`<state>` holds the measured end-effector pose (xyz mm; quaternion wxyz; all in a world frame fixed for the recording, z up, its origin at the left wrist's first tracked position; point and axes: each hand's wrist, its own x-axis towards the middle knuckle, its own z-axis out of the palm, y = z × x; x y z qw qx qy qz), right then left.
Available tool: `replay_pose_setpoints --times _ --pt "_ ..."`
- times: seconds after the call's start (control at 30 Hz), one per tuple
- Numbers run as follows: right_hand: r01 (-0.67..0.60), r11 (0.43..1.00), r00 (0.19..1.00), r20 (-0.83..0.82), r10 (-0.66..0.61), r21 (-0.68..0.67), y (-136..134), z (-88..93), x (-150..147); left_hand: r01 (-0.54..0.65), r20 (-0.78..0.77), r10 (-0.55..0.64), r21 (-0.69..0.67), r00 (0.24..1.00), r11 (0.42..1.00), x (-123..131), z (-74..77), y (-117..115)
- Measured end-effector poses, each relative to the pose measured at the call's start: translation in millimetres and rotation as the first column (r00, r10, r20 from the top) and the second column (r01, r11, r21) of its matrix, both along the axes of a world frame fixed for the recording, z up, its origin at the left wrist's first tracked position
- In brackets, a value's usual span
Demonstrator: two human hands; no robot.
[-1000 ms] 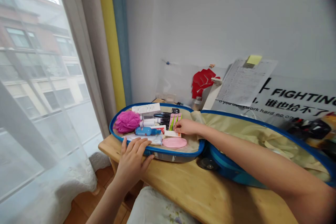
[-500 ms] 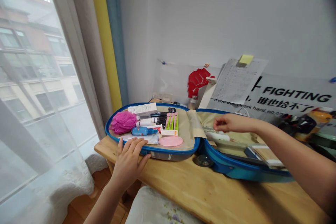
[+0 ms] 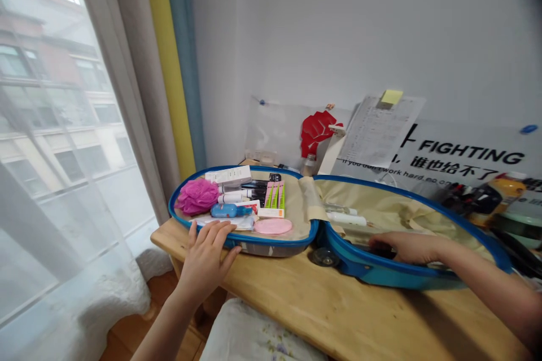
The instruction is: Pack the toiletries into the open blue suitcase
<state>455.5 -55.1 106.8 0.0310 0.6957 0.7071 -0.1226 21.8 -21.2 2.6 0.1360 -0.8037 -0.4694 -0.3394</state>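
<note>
A blue-rimmed suitcase (image 3: 271, 250) lies unfolded on a wooden table. My left hand (image 3: 207, 251) rests open, fingers spread, on the near rim of its left half. That half holds a magenta bath puff (image 3: 197, 197), a small blue bottle (image 3: 231, 210), a pink oval item (image 3: 273, 227), a white box (image 3: 228, 174) and several pink-green packs (image 3: 274, 196). Inside the right half, my right hand (image 3: 409, 248) reaches down with curled fingers at something dark; the near wall partly hides the fingertips. White tube-like items (image 3: 347, 218) lie beyond it.
The wooden table (image 3: 296, 287) carries the suitcase, with a black wheel (image 3: 325, 257) at its hinge side. Clipped papers (image 3: 376, 132) stand behind it. Bottles and pens (image 3: 486, 203) crowd the back right. A floral cloth (image 3: 258, 333) is below the table's front edge.
My right hand has moved down and to the right, from above the white tube-like items into the near part of the right half. My left hand stays on the rim.
</note>
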Motion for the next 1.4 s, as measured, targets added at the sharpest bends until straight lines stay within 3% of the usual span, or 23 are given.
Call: replay_pose_setpoints --times 0.1,0.27,0.33,0.43,0.53,0.63,0.8,1.07,1.23,1.4 --pt "0.005 0.994 0.997 -0.079 -0.014 -0.107 -2 15.4 9 0.003 0.005 -0.003 -0.005 1.000 1.000 0 -0.2 0" --pt "0.014 0.999 0.987 -0.159 -0.021 -0.042 0 63.4 20 0.001 0.016 -0.001 -0.019 1.000 1.000 1 0.6 -1" --pt "0.009 1.000 0.975 -0.223 -0.010 -0.004 6 79.0 4 -0.002 0.023 0.003 -0.021 1.000 1.000 2 1.6 -2" --pt "-0.043 0.996 0.944 -0.322 0.064 0.074 21 87.5 -51 0.000 0.029 0.001 -0.021 1.000 1.000 2 2.6 -2" --pt "-0.188 0.972 0.922 -0.315 0.223 0.137 44 78.1 -123 0.005 0.030 -0.004 -0.014 1.000 1.000 1 1.6 -2" --pt "-0.233 0.960 0.913 -0.305 0.270 0.154 71 59.6 -183 0.013 0.029 -0.013 0.003 0.999 1.000 1 -0.5 0" --pt "-0.324 0.934 0.890 -0.285 0.355 0.151 106 34.1 -237 0.012 0.027 -0.013 0.035 1.000 0.999 1 -5.0 3" --pt "-0.470 0.875 0.826 -0.291 0.483 0.116 115 14.4 -266 -0.016 0.101 -0.002 0.174 0.995 0.985 -1 -13.0 6" --pt "-0.525 0.841 0.768 -0.352 0.535 0.132 115 7.7 -265 -0.012 0.101 -0.003 0.147 0.995 0.989 -6 -3.6 10" --pt "-0.500 0.852 0.740 -0.434 0.513 0.154 112 2.1 -258 0.007 0.056 -0.013 0.106 0.998 0.994 -4 10.5 22"
